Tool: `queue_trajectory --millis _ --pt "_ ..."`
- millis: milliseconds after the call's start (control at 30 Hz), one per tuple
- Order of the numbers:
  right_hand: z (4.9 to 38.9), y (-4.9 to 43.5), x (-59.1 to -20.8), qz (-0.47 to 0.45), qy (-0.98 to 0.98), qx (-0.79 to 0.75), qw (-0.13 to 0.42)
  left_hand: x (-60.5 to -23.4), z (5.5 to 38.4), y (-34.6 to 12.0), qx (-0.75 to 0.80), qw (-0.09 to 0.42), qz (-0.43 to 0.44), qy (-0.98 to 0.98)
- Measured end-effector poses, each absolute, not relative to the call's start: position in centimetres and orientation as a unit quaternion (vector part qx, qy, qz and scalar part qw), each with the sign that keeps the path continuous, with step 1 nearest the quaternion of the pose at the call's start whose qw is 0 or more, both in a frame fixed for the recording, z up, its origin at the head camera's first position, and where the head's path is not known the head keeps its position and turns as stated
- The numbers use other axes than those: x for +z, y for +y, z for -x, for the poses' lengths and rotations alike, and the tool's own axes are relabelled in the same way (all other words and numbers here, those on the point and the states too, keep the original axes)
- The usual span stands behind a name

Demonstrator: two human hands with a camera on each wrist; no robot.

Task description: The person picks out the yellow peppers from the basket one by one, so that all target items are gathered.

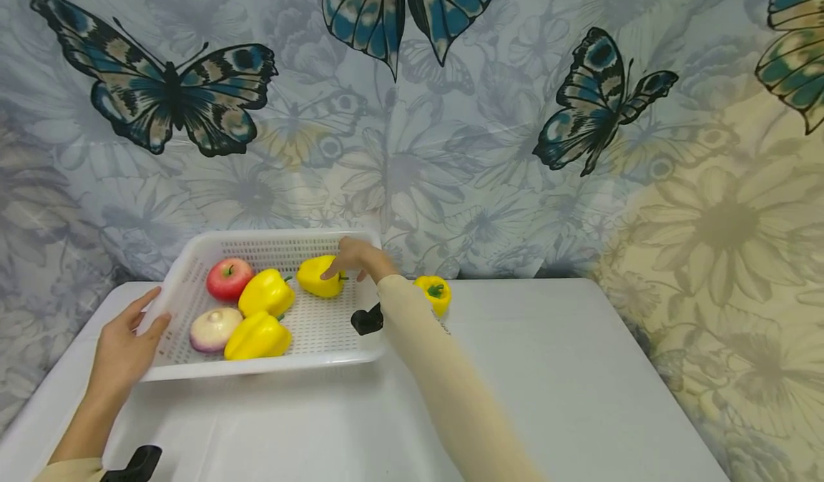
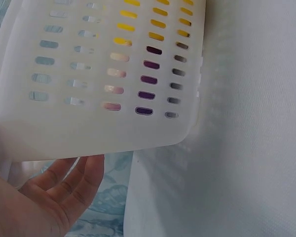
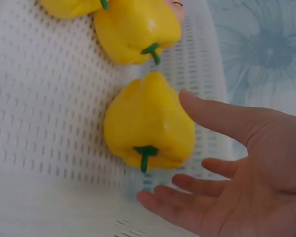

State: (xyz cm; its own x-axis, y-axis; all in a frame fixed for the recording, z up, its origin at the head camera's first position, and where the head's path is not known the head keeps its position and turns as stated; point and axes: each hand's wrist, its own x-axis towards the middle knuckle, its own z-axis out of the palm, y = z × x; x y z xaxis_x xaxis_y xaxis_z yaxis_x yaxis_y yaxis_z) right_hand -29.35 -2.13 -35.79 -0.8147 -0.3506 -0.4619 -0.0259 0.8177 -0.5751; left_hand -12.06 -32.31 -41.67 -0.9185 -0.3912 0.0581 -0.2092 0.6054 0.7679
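Note:
A white slotted plastic basket [image 1: 322, 357] stands on the table's left part. At its left end my left hand [image 1: 126, 335] grips the rim, thumb over the edge; in the left wrist view the fingers [image 2: 81, 182] curl beneath the rim. Over the basket's right side, my right hand [image 1: 360, 257] has its fingers spread beside a yellow bell pepper [image 3: 150, 123], thumb close to it; whether they touch I cannot tell. Also inside are two more yellow bell peppers [image 1: 266, 292], a red apple [image 1: 229, 279] and a round white-and-purple vegetable [image 1: 214, 330].
Another yellow bell pepper [image 1: 438, 294] rests on the white table [image 1: 547, 375] right of the basket, partly behind my right sleeve [image 1: 438, 360]. A butterfly-patterned cloth [image 1: 450, 182] hangs behind the table's back edge. Black straps show at both wrists.

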Motion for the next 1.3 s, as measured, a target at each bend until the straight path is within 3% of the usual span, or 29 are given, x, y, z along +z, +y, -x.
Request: queue_trajectory --millis 200,500,1300 --pt "29.2 -2.8 -36.7 0.118 0.926 -0.229 0.275 -41.5 12.2 -32.3 -0.416 0.111 -0.171 -0.886" --pt "28.5 -2.7 -38.9 0.143 0.943 -0.224 0.202 -41.6 12.2 -31.9 -0.41 0.105 -0.167 -0.89" --pt "28.4 -3.0 -38.0 0.236 0.934 -0.225 0.149 -41.6 12.2 -32.2 -0.413 0.102 -0.181 -0.887"
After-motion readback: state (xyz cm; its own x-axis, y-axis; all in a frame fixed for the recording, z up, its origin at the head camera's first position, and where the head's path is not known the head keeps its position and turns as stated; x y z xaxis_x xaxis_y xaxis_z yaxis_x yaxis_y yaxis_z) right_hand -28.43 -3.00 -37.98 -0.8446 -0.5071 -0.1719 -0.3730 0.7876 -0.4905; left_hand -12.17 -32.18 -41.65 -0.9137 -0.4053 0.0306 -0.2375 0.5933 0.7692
